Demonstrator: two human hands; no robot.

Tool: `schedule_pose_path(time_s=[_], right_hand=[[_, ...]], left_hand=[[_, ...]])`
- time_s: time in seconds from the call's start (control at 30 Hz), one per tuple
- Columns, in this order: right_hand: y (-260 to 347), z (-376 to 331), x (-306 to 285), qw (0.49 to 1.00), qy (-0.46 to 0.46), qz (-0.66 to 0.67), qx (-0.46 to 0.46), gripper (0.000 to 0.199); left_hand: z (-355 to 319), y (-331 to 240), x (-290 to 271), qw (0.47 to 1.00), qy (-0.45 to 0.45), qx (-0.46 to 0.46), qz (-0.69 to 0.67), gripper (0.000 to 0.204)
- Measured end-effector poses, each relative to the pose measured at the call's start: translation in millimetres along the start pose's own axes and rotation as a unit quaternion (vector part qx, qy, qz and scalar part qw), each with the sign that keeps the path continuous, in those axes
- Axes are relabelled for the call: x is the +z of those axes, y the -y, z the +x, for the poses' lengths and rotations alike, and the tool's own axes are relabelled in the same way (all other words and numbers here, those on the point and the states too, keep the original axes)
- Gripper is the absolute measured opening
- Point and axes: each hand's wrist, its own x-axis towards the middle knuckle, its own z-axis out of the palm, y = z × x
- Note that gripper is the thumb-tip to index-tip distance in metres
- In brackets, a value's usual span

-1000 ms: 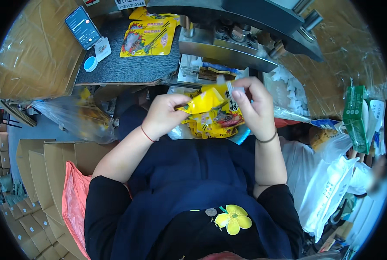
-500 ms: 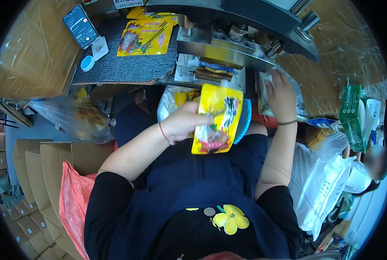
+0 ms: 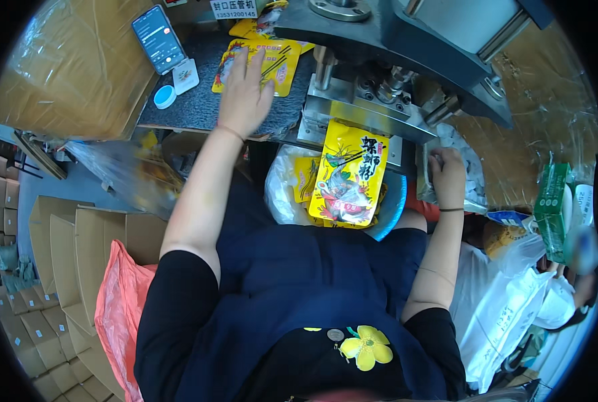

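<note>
A yellow printed pouch hangs from the metal press, its top edge at the press bar and neither hand on it. My left hand reaches to the far left, fingers spread over yellow pouches lying on a dark grey mat. It touches or hovers just above them. My right hand is at the near edge of a plastic-lined box of small whitish pieces, right of the press. Its fingers are curled; what they hold, if anything, is hidden. Below the hanging pouch, a blue basin contains more yellow pouches.
A phone leans on a stand beside a round white-and-blue lid on the mat. Large taped cartons flank the bench. Open cardboard and a pink bag are at my left; a white sack lies right.
My left hand let go of the pouch, which now hangs at the press, and moved far left onto the flat pouches. The press bar has come down. My right hand's fingers have curled.
</note>
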Motion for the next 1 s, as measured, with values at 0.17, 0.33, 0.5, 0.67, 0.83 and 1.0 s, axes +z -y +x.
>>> schedule_pose_path(time_s=[0.17,0.33,0.5,0.67,0.83,1.0], right_hand=[[1.4,-13.3,-11.3,0.995,-0.083,0.052,-0.019,0.025],[41.1,-32.1,-25.0,0.972,-0.106,0.202,0.049,0.029],[112.7,-24.4,-26.4,0.939,0.037,0.31,-0.147,0.024],[148.5,-6.0,-36.7,0.927,0.0,0.349,-0.14,0.017],[126.5,-14.1,-37.8,0.935,0.039,0.314,-0.163,0.021],[116.1,-24.9,-40.5,0.93,0.041,0.36,-0.064,0.017]], left_hand=[[-49.0,-4.0,-18.9,0.972,0.175,0.137,0.076,0.055],[-95.0,-31.2,-51.6,0.993,0.088,0.007,-0.081,0.033],[-95.0,-78.5,-51.8,0.852,0.218,-0.219,-0.423,0.016],[-100.3,-124.5,-39.7,0.797,0.281,-0.203,-0.495,0.015],[-123.8,-148.0,-29.0,0.622,0.377,-0.272,-0.63,0.033],[-130.0,-159.2,-15.9,0.714,0.355,-0.229,-0.559,0.031]])
